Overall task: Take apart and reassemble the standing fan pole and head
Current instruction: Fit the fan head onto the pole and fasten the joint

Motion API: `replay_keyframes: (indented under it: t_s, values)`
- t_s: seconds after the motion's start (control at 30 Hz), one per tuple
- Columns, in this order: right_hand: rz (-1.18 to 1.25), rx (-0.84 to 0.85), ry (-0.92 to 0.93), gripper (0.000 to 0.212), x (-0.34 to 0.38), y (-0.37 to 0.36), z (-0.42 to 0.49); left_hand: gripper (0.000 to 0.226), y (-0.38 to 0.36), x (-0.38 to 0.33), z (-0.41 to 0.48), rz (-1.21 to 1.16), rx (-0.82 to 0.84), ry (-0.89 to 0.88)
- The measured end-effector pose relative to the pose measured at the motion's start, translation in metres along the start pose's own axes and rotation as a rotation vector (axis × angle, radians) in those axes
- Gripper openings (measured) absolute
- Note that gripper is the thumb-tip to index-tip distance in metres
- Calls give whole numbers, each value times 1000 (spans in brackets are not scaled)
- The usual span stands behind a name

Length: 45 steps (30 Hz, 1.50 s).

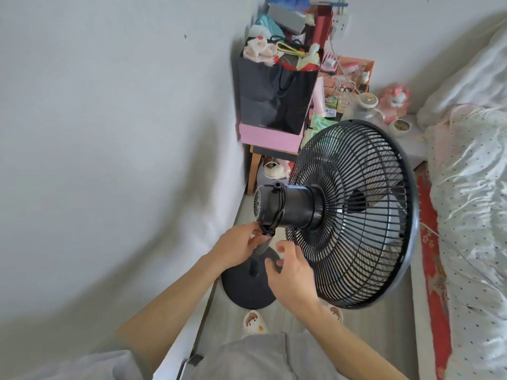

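A black standing fan stands in front of me, seen from above. Its round grille (365,215) faces right and the motor housing (285,207) points left, with a black cord wrapped around the housing. The thin pole (255,266) drops to the round black base (247,292) on the floor. My left hand (236,246) grips the neck joint under the motor housing, where the head meets the pole. My right hand (290,272) is beside it on the right, fingers curled around a small dark part of the pole just below the joint.
A white wall runs along the left. Behind the fan, a small table carries a pink box (270,138), a black paper bag (274,97) and clutter. A bed with pale bedding (472,201) fills the right side. My slippered feet (253,322) stand on the narrow floor strip.
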State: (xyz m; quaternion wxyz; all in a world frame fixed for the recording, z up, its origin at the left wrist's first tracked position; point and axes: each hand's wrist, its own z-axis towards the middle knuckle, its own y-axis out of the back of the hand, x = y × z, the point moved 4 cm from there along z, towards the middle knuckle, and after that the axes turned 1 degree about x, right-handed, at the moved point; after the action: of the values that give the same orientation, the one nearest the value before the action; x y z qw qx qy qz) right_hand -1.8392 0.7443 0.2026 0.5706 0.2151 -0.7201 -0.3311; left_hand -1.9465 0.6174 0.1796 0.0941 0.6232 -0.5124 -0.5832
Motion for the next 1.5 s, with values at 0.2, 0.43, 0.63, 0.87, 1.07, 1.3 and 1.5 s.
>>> replay_keyframes:
  t_s: [0.2,0.43,0.63,0.87,1.07,1.3,1.5]
  values:
    - [-100,-18,51,32,-7,-23,27,26,5,-1,1,118,28,-48]
    - [-299,3,135,15,-11,-25,47,30,14,-7,6,361,72,-122]
    - [-498,-35,137,38,-5,-23,46,29,12,-12,4,356,77,-107]
    - [-610,94,195,25,6,-28,54,32,1,-1,-4,411,-120,-30]
    - [-541,61,153,31,6,-32,62,26,-1,5,-5,341,-228,56]
    - [-265,18,85,34,-3,-31,49,27,1,4,-2,228,-212,-7]
    - [-264,51,5,31,-10,-28,34,29,-20,-2,-8,296,-191,-4]
